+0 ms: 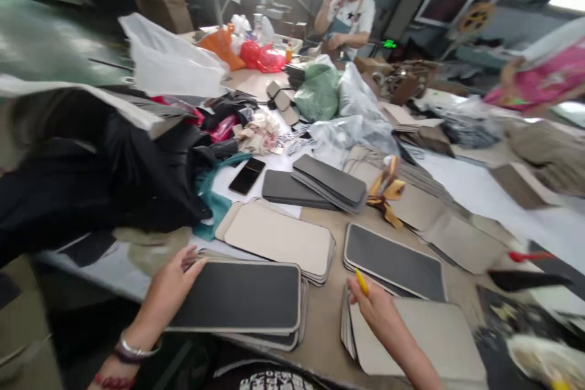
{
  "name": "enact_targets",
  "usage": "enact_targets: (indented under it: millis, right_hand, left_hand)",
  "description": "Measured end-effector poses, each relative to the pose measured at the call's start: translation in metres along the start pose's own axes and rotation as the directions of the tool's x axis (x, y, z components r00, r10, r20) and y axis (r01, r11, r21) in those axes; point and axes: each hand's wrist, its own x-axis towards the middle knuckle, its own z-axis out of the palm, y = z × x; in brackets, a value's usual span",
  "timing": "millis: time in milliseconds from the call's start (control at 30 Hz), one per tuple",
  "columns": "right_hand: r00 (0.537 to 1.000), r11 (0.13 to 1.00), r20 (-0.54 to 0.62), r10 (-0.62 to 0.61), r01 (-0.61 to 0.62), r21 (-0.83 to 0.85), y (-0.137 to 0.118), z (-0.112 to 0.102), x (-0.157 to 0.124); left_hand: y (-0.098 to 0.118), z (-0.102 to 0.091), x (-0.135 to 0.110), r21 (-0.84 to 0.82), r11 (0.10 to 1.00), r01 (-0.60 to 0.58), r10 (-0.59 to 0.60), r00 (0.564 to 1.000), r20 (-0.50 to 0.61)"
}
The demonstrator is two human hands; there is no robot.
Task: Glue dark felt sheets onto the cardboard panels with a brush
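Observation:
My left hand [171, 283] is at the upper left corner of a dark grey rectangular panel [247, 295] with a pale rim. Its thumb lies along the panel's edge and the fingers are bent. That panel rests on a stack of similar pieces near the table's front edge. My right hand [377, 304] is closed round a slim yellow pen-like stick [361, 282], above a stack of beige panels [425, 335]. Just beyond it lies another dark panel with a pale rim [395, 259]. Cream panels [278, 237] are stacked between and behind the hands.
A black phone [247, 176] and dark grey pieces [329, 180] lie farther back. Black cloth [100, 177] is heaped at left. Plastic bags [320, 91] and scraps crowd the middle. Red-handled scissors [530, 256] seem to lie at right. Another person [350, 18] is at the far end.

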Motion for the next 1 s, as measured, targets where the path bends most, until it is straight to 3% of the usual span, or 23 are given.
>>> enact_targets:
  millis: [67, 167, 267, 333, 400, 467, 533, 633, 700, 767, 900, 1000]
  right_hand:
    - [0.984, 0.99, -0.152, 0.098, -0.082, 0.113, 0.014, -0.035, -0.012]
    - [0.908, 0.974, -0.368, 0.2, -0.145, 0.172, 0.042, -0.08, -0.039]
    - [0.841, 0.949, -0.452, 0.296, -0.204, 0.243, 0.068, -0.094, -0.064]
    - [0.82, 0.9, -0.437, 0.37, -0.199, 0.388, 0.08, -0.085, -0.074]
    - [0.831, 0.833, -0.395, 0.392, -0.137, 0.537, 0.085, -0.065, -0.074]
    - [0.866, 0.777, -0.35, 0.359, -0.069, 0.626, 0.086, -0.043, -0.07]
    - [0.885, 0.758, -0.334, 0.325, -0.032, 0.651, 0.088, -0.024, -0.064]
    - [0.867, 0.78, -0.387, 0.315, -0.004, 0.625, 0.102, -0.016, -0.061]
    - [0.813, 0.81, -0.467, 0.348, -0.01, 0.587, 0.12, -0.028, -0.068]
    - [0.723, 0.841, -0.563, 0.399, -0.044, 0.539, 0.143, -0.053, -0.084]
    - [0.548, 0.878, -0.701, 0.455, -0.147, 0.455, 0.185, -0.123, -0.133]
    - [0.44, 0.913, -0.804, 0.4, -0.265, 0.31, 0.211, -0.172, -0.159]
  left_hand:
    - [0.017, 0.019, 0.008, -0.001, 0.998, -0.07, 0.07, 0.997, 0.029]
    - [0.048, 0.05, 0.003, -0.029, 0.979, -0.202, 0.204, 0.973, 0.111]
    - [0.074, 0.085, -0.033, -0.086, 0.925, -0.369, 0.378, 0.877, 0.296]
    - [0.085, 0.113, -0.068, -0.138, 0.858, -0.495, 0.504, 0.758, 0.414]
    - [0.094, 0.14, -0.104, -0.195, 0.76, -0.62, 0.619, 0.6, 0.507]
    - [0.103, 0.163, -0.136, -0.217, 0.664, -0.715, 0.661, 0.428, 0.616]
    - [0.113, 0.181, -0.159, -0.188, 0.583, -0.791, 0.617, 0.279, 0.736]
    - [0.12, 0.198, -0.175, -0.098, 0.445, -0.89, 0.481, 0.145, 0.865]
    - [0.113, 0.209, -0.176, -0.061, 0.343, -0.937, 0.455, 0.109, 0.884]
    - [0.099, 0.221, -0.171, -0.057, 0.247, -0.967, 0.527, 0.085, 0.846]
    - [0.069, 0.243, -0.16, -0.067, 0.056, -0.996, 0.76, -0.001, 0.649]
    - [0.052, 0.257, -0.153, -0.072, -0.056, -0.996, 0.832, -0.086, 0.548]
